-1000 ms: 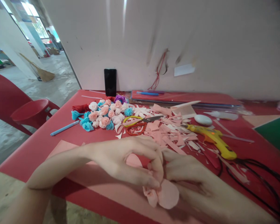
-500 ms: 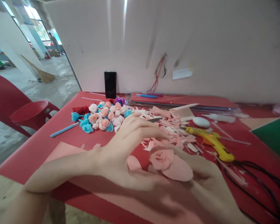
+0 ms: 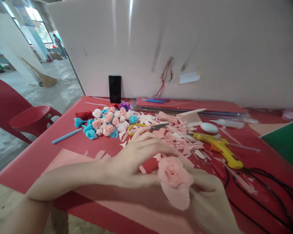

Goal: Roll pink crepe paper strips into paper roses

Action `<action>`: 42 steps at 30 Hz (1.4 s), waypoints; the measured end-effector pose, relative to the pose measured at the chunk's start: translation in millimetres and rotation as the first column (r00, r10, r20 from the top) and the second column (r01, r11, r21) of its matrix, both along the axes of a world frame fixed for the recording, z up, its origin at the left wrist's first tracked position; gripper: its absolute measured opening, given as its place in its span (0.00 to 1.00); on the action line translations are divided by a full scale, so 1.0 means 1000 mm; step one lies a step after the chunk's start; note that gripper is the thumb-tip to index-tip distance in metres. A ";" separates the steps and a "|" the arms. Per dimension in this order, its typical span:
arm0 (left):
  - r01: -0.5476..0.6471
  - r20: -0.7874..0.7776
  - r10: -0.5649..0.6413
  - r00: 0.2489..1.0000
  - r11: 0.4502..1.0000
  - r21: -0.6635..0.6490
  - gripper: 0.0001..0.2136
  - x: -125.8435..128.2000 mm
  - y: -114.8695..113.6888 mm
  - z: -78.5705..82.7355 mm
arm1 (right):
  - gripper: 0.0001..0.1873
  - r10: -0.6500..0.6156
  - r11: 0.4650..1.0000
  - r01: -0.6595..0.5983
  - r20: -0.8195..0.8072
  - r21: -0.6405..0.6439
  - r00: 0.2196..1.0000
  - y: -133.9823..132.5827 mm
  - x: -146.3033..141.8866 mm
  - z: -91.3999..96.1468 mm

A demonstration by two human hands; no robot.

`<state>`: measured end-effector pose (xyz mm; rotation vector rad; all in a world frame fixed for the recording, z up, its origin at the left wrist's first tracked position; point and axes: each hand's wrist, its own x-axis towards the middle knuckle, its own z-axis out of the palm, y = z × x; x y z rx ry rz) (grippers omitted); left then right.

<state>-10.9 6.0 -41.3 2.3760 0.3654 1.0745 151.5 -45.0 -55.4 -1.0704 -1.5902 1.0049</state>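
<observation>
A pink paper rose with a loose round petal hanging below it is held over the near edge of the red table. My right hand grips the rose from underneath. My left hand reaches across and pinches the flower's left side between thumb and fingers. A sheet of pink paper lies under my left forearm.
A pile of small pink, white and blue paper roses lies at the back left, with a blue pen beside it. Scissors, pink paper scraps, a yellow glue gun with black cord, and a phone against the wall. Red chair at left.
The rose has turned from hanging face-down to facing up and been lifted. The loose petal now hangs below it. My left hand shifted to pinch its left side.
</observation>
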 end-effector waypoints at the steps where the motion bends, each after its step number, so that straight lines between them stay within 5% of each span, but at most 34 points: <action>1: 0.014 0.007 -0.014 1.000 1.000 -0.006 0.10 0.000 0.001 0.000 | 0.19 -0.020 1.000 0.019 -0.007 -0.001 1.000 -0.001 0.000 0.000; 10: -0.010 0.262 0.050 0.964 0.988 -0.153 0.08 0.007 0.002 -0.011 | 0.12 -0.102 0.994 0.098 -0.110 -0.038 0.989 -0.004 -0.001 0.007; 16: 0.123 0.409 0.006 0.913 0.950 -0.287 0.06 0.011 -0.004 -0.017 | 0.09 -0.104 0.994 0.100 -0.136 -0.037 0.985 -0.003 0.001 0.001; 34: 0.220 0.485 -0.035 0.874 0.918 -0.331 0.06 0.013 -0.008 -0.016 | 0.08 -0.074 0.987 0.035 -0.246 -0.159 0.966 -0.001 0.003 -0.010; 42: 0.300 0.528 -0.062 0.847 0.876 -0.378 0.03 0.016 -0.009 -0.019 | 0.10 -0.083 0.948 -0.028 -0.329 -0.317 0.941 -0.002 0.003 -0.012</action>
